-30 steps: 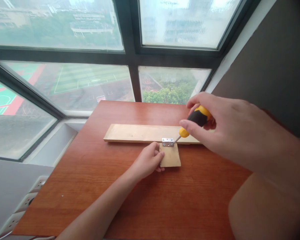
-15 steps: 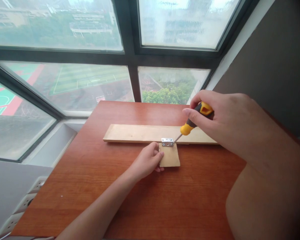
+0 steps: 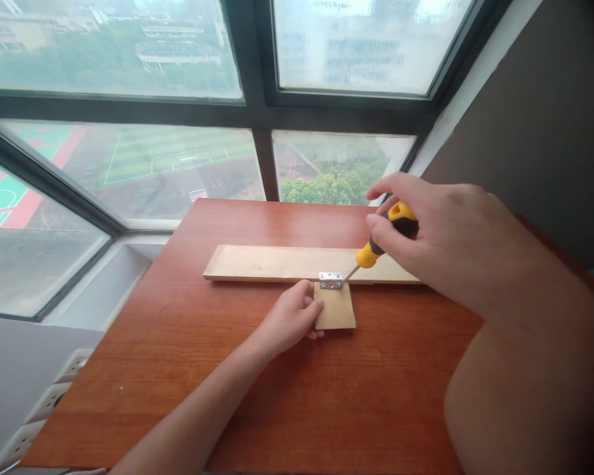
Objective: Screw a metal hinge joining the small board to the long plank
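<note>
My left hand (image 3: 297, 310) pinches the left edge of a small square wooden piece (image 3: 337, 311), thumb on top and fingers underneath. A silver metal hinge (image 3: 330, 280) joins that piece to the front edge of a long pale wooden board (image 3: 272, 262). My right hand (image 3: 426, 231) holds a yellow and black screwdriver (image 3: 369, 255) by its handle, the index finger lifted off it. The shaft slants down to the left, and its tip meets the right end of the hinge. Any screw under the tip is too small to make out.
The reddish-brown wooden table (image 3: 188, 369) carries the board. Behind it stand windows with a dark frame (image 3: 263, 112). White power sockets (image 3: 54, 399) line the wall below the table's left edge. A dark grey wall (image 3: 534, 119) rises on the right.
My right hand's index finger has lifted and opened away from the screwdriver handle, and the handle has turned a little. The left hand, small wooden piece and board keep their places.
</note>
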`<control>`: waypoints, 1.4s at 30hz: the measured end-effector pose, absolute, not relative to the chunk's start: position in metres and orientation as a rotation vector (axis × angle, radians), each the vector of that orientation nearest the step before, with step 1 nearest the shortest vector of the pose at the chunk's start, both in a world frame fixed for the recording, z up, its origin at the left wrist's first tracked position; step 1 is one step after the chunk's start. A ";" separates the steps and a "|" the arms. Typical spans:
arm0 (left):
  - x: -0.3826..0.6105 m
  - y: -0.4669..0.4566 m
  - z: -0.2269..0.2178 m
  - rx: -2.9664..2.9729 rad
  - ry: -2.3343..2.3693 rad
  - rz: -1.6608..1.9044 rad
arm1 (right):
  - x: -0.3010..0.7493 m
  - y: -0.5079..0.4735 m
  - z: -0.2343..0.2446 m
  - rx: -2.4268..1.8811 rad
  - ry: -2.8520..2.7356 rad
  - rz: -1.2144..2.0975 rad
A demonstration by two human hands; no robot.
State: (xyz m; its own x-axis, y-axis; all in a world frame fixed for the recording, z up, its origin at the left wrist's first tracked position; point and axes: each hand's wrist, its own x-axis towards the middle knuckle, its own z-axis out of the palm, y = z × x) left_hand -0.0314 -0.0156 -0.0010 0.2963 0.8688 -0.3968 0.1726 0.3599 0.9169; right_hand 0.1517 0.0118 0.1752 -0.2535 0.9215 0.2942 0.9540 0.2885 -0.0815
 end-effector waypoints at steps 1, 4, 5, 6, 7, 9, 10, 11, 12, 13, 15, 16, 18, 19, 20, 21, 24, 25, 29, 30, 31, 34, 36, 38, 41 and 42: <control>-0.031 -0.016 -0.001 1.134 1.203 0.627 | 0.152 0.010 0.175 -1.653 -2.309 -0.121; -0.031 -0.016 -0.001 1.139 1.203 0.626 | 0.153 0.006 0.174 -1.497 -2.387 -0.022; -0.031 -0.016 -0.001 1.140 1.203 0.625 | 0.153 0.005 0.175 -1.500 -2.385 -0.042; -0.031 -0.016 -0.001 1.141 1.203 0.623 | 0.153 0.005 0.175 -1.542 -2.364 -0.083; -0.031 -0.016 -0.001 1.139 1.202 0.621 | 0.152 0.006 0.175 -1.609 -2.331 -0.126; -0.031 -0.016 -0.002 1.136 1.200 0.617 | 0.151 0.010 0.175 -1.757 -2.259 -0.200; -0.031 -0.016 -0.002 1.133 1.198 0.615 | 0.150 0.012 0.175 -1.800 -2.238 -0.215; -0.032 -0.016 -0.003 1.132 1.195 0.614 | 0.151 0.013 0.175 -1.805 -2.236 -0.211; -0.032 -0.016 -0.003 1.133 1.191 0.615 | 0.151 0.014 0.175 -1.770 -2.254 -0.187; -0.032 -0.016 -0.004 1.133 1.189 0.615 | 0.152 0.014 0.175 -1.707 -2.288 -0.150; -0.032 -0.016 -0.004 1.131 1.186 0.616 | 0.154 0.012 0.175 -1.595 -2.345 -0.083; -0.032 -0.016 -0.004 1.131 1.185 0.615 | 0.154 0.010 0.175 -1.585 -2.354 -0.080; -0.032 -0.016 -0.003 1.133 1.181 0.612 | 0.155 0.009 0.174 -1.680 -2.312 -0.148; -0.032 -0.016 -0.002 1.135 1.180 0.611 | 0.154 0.010 0.174 -1.758 -2.271 -0.188; -0.032 -0.016 -0.002 1.137 1.180 0.611 | 0.154 0.010 0.174 -1.826 -2.231 -0.209; -0.032 -0.016 -0.001 1.138 1.181 0.612 | 0.153 0.012 0.174 -1.868 -2.201 -0.209; -0.032 -0.016 -0.002 1.137 1.188 0.619 | 0.152 0.014 0.174 -1.804 -2.217 -0.140; -0.032 -0.016 -0.003 1.135 1.187 0.621 | 0.152 0.014 0.174 -1.732 -2.250 -0.117; -0.032 -0.016 -0.003 1.123 1.177 0.622 | 0.155 0.011 0.173 -1.576 -2.333 -0.049; -0.032 -0.016 -0.003 1.119 1.177 0.620 | 0.156 0.011 0.173 -1.604 -2.327 -0.060; -0.032 -0.016 -0.002 1.116 1.179 0.619 | 0.156 0.011 0.173 -1.657 -2.307 -0.085; -0.032 -0.016 -0.001 1.111 1.190 0.613 | 0.157 0.014 0.173 -1.804 -2.245 -0.150; -0.031 -0.016 -0.001 1.112 1.195 0.612 | 0.158 0.014 0.173 -1.738 -2.269 -0.123; -0.032 -0.016 -0.002 1.111 1.191 0.613 | 0.158 0.011 0.173 -1.538 -2.350 -0.055; -0.032 -0.016 -0.003 1.113 1.185 0.619 | 0.157 0.008 0.173 -1.352 -2.428 0.009; -0.032 -0.016 -0.003 1.114 1.184 0.623 | 0.156 0.007 0.173 -1.383 -2.416 -0.008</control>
